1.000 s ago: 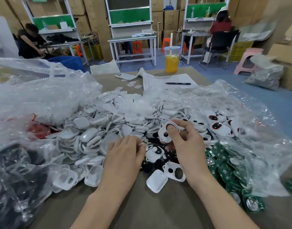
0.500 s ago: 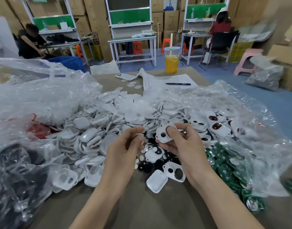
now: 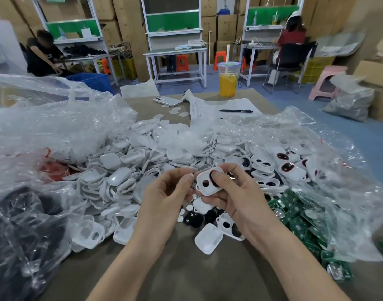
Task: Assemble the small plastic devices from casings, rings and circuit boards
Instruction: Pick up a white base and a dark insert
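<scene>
My right hand (image 3: 234, 195) grips a white casing (image 3: 204, 183) with two round holes, its thumb pressing a dark ring into the larger hole. My left hand (image 3: 166, 192) is raised beside it, fingers curled and pinching a small part at the casing's left edge; the part is too small to make out. Below the hands lie black rings (image 3: 193, 219), small white discs, and two loose white casings (image 3: 208, 238). A big heap of white casings (image 3: 129, 170) fills the middle of the table. Green circuit boards (image 3: 299, 222) lie in plastic at the right.
Crumpled clear plastic bags (image 3: 45, 131) rise on the left and right. At the far edge of the table stand a cup of orange drink (image 3: 228, 82), a phone (image 3: 167, 101), and papers with a pen (image 3: 236, 111). People sit at workbenches behind.
Both hands rose from the pile and came together. My left hand left the parts on the table and now pinches at the casing that my right hand lifted.
</scene>
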`<state>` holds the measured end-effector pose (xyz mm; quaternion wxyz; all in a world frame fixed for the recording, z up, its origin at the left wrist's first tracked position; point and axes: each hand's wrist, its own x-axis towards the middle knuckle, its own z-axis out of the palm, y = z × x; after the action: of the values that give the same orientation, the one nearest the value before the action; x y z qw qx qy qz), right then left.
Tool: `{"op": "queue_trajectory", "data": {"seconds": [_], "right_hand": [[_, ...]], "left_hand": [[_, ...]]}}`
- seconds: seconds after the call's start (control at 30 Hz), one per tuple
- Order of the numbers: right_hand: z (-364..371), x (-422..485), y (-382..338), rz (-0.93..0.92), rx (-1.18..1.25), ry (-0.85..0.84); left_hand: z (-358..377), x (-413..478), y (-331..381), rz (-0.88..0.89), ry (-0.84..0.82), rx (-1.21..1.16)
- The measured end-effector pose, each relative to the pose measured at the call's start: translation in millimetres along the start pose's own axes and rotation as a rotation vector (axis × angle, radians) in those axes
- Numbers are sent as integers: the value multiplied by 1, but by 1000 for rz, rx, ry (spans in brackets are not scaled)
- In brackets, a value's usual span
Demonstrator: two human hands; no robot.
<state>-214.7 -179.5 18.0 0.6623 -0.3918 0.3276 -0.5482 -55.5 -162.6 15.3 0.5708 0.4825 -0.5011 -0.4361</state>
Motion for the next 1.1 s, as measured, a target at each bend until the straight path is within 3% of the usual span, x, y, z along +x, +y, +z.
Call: {"op": "queue_trajectory", "data": {"seconds": [0.23,0.4,0.53,0.7,0.87,1.1], "right_hand": [[0,-3,0,-25,-56,-30],[0,-2,2,-72,-73,98],[0,-3,3,-88,-57,153],[6,-7,4,-130,-79,137],[11,-10,4,-166,-77,112],[11,-10,5,-173,-62,100]], "left_hand": [[0,-1,1,-18,8,-52],[-1,0,6,-52,31,-235],[6,-6,4,-34,-28,-75],[23,-15,-1,153,149,193],[30,-15,-4,192,155,132],[27,-15,-1,81,66,9]]}}
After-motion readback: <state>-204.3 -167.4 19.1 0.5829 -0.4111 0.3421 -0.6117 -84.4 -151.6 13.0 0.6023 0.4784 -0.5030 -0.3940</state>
